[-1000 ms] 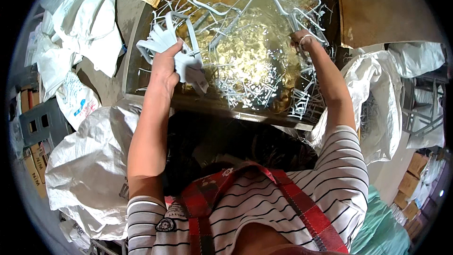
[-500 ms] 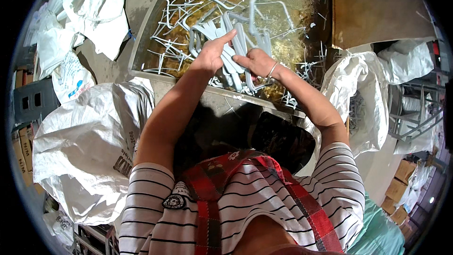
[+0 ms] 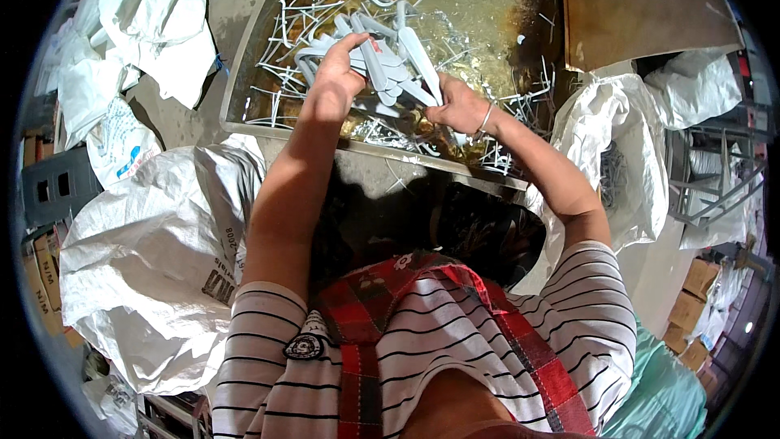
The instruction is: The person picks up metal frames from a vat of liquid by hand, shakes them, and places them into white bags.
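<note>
The right hand (image 3: pixel 461 107) has drawn its grey frame (image 3: pixel 420 55) in against the grey bundle (image 3: pixel 388 73) over the tray (image 3: pixel 268 132). The left hand's (image 3: pixel 335 81) grip clamps the bundle; the right pinches the frame's near end. Squaring the edges should keep it tidy.

- Bundle (image 3: pixel 393 71): pale grey, flat pieces, loosely stacked, rounded ends fanned toward 5 o'clock, bent loop out at 9. Held at 12 o'clock of view.
- Strip (image 3: pixel 419 53): same grey, flat, straight. At bundle's 3 o'clock, tilted 11-to-5, low end gripped. Contact with bundle unclear.
</note>
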`<state>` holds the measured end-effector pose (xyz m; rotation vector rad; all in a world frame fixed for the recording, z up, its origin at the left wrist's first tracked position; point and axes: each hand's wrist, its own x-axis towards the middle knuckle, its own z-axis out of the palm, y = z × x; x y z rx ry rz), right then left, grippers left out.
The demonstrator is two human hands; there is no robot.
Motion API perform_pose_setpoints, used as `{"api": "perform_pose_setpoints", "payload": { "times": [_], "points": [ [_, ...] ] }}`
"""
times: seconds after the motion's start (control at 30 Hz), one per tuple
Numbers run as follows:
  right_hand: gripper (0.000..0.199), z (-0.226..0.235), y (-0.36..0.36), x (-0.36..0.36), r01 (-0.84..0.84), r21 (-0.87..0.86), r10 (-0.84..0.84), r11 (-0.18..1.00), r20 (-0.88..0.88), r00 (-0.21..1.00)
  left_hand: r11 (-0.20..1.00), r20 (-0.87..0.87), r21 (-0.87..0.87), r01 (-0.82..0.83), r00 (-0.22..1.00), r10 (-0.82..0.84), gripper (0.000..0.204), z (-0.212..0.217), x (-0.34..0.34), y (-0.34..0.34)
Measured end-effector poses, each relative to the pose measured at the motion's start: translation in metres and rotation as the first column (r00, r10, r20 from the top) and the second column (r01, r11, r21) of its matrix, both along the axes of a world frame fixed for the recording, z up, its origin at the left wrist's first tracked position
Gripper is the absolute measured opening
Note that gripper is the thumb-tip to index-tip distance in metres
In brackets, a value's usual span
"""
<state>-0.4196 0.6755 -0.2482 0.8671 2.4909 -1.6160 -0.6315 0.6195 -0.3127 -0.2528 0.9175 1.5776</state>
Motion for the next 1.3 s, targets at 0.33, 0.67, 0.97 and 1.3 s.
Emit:
{"api": "perform_pose_setpoints", "payload": {
  "times": [0.33, 0.67, 0.97, 1.3],
  "points": [
    [0.03, 0.005, 0.031, 0.033, -0.042, 0.043, 0.039, 0.998, 0.077, 0.996, 0.992, 0.039, 0.128, -0.015, 0.999, 0.01, 0.025, 0.027, 0.011, 0.005],
    [0.017, 0.023, 0.052, 0.058, -0.146, 0.078, 0.134, 0.986, 0.143, 0.981, 0.951, 0.069, 0.309, -0.007, 0.997, -0.016, 0.023, 0.027, 0.027, 0.007],
    [0.018, 0.028, 0.041, 0.064, -0.125, 0.01, 0.123, 0.992, 0.125, 0.985, 0.975, 0.035, 0.221, -0.004, 0.999, -0.004, 0.021, 0.035, 0.027, 0.006],
    [0.018, 0.04, 0.035, 0.077, -0.137, 0.063, 0.134, 0.989, 0.057, 0.989, 0.961, 0.004, 0.274, 0.023, 1.0, -0.025, 0.024, 0.04, 0.034, 0.003]
  ]
}}
